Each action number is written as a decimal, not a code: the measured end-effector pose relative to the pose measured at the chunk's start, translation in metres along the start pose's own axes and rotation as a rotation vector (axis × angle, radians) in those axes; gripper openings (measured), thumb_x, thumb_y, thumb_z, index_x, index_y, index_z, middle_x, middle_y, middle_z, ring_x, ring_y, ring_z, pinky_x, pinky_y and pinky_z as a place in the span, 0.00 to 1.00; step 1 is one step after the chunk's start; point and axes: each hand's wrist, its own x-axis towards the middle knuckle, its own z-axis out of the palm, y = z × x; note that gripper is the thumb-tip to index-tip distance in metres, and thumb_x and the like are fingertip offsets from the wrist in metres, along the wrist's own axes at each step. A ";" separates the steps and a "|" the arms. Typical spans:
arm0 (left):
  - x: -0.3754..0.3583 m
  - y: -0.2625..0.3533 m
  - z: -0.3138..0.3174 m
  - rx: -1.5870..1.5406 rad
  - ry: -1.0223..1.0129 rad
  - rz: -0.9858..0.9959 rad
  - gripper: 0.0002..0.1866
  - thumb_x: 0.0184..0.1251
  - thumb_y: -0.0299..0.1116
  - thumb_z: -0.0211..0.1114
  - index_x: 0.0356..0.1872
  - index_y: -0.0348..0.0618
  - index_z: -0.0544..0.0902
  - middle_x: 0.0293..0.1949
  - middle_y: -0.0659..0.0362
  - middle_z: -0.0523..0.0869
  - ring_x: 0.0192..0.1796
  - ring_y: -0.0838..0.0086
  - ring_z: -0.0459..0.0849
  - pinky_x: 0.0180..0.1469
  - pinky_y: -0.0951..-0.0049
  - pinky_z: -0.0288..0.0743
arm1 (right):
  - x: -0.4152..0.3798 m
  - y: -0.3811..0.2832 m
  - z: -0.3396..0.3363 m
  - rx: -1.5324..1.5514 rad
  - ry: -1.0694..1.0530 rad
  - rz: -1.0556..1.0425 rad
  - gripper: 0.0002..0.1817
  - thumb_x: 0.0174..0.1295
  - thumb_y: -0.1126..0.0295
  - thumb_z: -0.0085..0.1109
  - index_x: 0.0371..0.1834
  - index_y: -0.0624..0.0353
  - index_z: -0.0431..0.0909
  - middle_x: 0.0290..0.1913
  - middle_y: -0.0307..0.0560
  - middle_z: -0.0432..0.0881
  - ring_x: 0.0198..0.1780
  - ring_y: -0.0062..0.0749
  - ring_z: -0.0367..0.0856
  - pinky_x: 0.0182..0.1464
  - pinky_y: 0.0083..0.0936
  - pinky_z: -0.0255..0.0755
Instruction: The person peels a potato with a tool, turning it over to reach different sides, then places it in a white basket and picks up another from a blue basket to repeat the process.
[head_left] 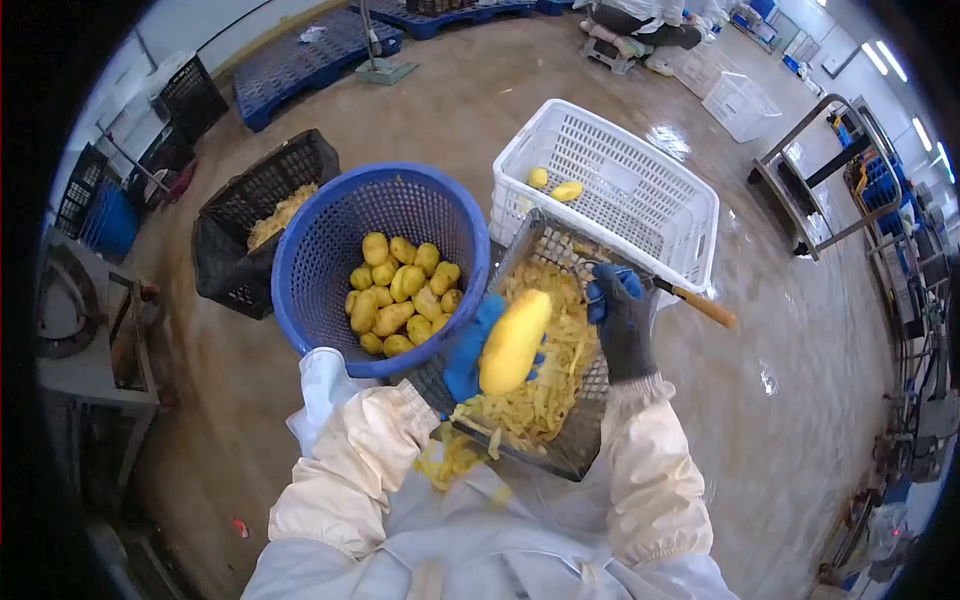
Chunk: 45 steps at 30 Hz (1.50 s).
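My left hand (468, 362), in a blue-coated glove, is closed around a large peeled yellow potato (515, 343). My right hand (618, 295), gloved the same way, is curled on a peeling tool whose wooden handle (705, 306) sticks out to the right. The tool's working end is hidden by the fingers. Beneath both hands a dark mesh crate (592, 385) holds a heap of potato peelings (550, 400). Unpeeled potatoes (392, 300) fill the bottom of a blue round basket (292, 240) to the left. Two peeled potatoes (566, 191) lie in a white crate (690, 200) ahead.
A black crate (222, 225) with more peelings stands left of the blue basket. Blue pallets (290, 72) lie at the back left. A metal trolley (800, 200) stands to the right on the wet floor (780, 420). Another person (645, 20) sits at the far back.
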 end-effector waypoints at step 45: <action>0.005 0.009 0.009 -0.557 -0.094 0.088 0.34 0.65 0.53 0.55 0.66 0.44 0.63 0.56 0.47 0.75 0.50 0.50 0.80 0.50 0.52 0.77 | -0.042 -0.019 0.033 -0.153 -0.313 -0.083 0.05 0.61 0.71 0.59 0.33 0.61 0.76 0.27 0.39 0.78 0.26 0.18 0.75 0.30 0.15 0.69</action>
